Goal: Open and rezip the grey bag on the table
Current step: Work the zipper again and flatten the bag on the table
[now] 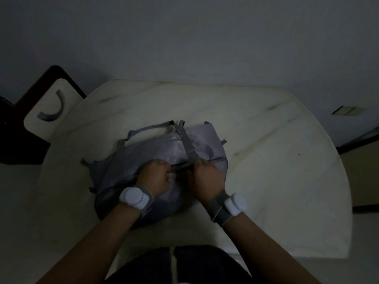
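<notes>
The grey bag (160, 152) lies flat on the pale round table (266, 160), its strap running across the top towards me. A zip line (215, 159) runs along the bag's near side. My left hand (154, 177) grips the bag fabric at the zip's edge, fingers curled. My right hand (207, 175) pinches the bag close to it, at the strap's base and the zip. The zip slider is hidden between my hands. Both wrists wear grey bands with white round devices.
A dark-framed chair (47, 103) with a pale seat stands at the table's far left, a grey curved strap lying on it. A wall runs behind the table. The scene is dim. My dark-clothed legs show at the bottom edge.
</notes>
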The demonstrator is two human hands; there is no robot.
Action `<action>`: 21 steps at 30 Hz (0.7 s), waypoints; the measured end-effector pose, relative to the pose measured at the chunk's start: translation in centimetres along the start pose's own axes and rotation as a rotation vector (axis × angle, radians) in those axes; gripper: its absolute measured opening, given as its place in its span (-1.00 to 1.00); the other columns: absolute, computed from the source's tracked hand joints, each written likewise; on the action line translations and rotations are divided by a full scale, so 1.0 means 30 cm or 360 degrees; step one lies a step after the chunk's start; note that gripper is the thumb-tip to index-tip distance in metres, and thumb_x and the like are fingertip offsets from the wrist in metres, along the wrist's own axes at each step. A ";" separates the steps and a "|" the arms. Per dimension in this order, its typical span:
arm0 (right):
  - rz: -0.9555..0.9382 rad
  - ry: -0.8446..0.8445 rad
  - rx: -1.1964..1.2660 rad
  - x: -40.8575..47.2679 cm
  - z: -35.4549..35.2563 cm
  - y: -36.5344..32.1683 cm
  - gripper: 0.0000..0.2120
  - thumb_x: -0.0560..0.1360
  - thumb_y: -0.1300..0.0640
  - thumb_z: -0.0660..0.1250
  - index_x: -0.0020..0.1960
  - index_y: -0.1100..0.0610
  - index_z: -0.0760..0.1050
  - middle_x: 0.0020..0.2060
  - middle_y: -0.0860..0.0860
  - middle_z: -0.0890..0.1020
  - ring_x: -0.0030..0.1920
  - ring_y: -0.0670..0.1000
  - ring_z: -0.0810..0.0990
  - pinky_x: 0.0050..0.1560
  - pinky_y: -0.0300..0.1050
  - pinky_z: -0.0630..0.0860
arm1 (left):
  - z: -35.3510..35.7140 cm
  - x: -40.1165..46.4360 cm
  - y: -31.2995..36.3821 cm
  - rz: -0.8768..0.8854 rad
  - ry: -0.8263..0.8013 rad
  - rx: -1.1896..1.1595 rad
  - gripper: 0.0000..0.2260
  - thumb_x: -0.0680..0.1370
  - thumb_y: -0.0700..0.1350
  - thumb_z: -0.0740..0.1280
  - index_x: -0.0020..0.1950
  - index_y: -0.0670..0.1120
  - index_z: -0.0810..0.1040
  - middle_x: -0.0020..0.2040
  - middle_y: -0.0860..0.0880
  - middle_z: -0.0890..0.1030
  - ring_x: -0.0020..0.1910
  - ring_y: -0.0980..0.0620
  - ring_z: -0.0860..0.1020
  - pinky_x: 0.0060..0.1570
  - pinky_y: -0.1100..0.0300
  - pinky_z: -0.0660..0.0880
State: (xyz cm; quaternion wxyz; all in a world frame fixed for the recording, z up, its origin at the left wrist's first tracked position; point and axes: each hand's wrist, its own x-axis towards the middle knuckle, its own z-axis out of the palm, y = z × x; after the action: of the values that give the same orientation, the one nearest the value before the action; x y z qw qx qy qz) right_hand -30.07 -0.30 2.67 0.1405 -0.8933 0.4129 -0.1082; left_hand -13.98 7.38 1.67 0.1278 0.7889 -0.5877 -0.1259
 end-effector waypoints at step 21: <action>0.0303 -0.0195 -0.0133 0.033 0.020 0.077 -0.79 0.52 0.06 0.21 0.02 0.18 0.49 -0.03 0.16 0.62 -0.09 0.22 0.59 -0.11 -0.02 0.49 | 0.011 -0.016 0.006 0.0034 -0.0083 -0.0086 -0.87 0.39 -0.17 0.31 -0.23 -0.21 0.60 -0.16 -0.22 0.64 -0.16 -0.22 0.59 -0.19 0.05 0.54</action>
State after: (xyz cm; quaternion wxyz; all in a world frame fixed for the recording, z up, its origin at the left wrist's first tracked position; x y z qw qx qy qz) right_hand -30.90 -2.40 1.38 0.1377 -0.8601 0.4907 -0.0222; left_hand -14.39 7.77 1.45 0.1352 0.7754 -0.5955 -0.1609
